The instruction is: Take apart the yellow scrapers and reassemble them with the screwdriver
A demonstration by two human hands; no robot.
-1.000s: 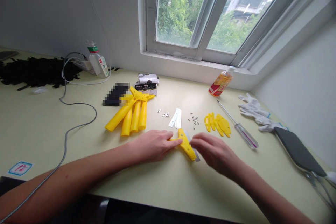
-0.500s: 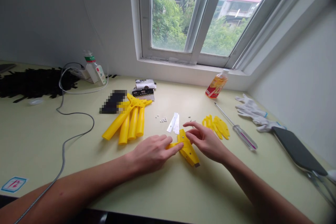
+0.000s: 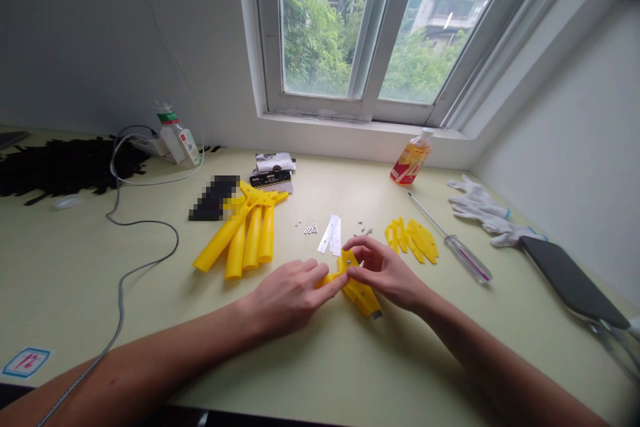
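My left hand (image 3: 293,293) is wrapped round the handle of a yellow plastic scraper (image 3: 361,295), with its index finger stretched onto the scraper's head. A short grey blade edge shows at the head's near end. My right hand (image 3: 387,272) has thumb and fingers closed about the far part of the head, beside a small screw. Most of the handle is hidden under my left hand. Just beyond the head lie white metal blade strips (image 3: 330,235), small nuts (image 3: 311,229) and a few screws (image 3: 364,231).
Several yellow handled pieces (image 3: 250,233) lie at left, near small boxes (image 3: 271,180). To the right are flat yellow plates (image 3: 421,240), a screwdriver (image 3: 467,258), white gloves (image 3: 480,210) and a dark phone-like slab (image 3: 573,280). A drink bottle (image 3: 411,159) stands by the window. A grey cable (image 3: 120,280) crosses the left side.
My right hand has come down and inward, its fingers closing onto the far part of the scraper's head. The left hand keeps its hold. The view has shifted slightly.
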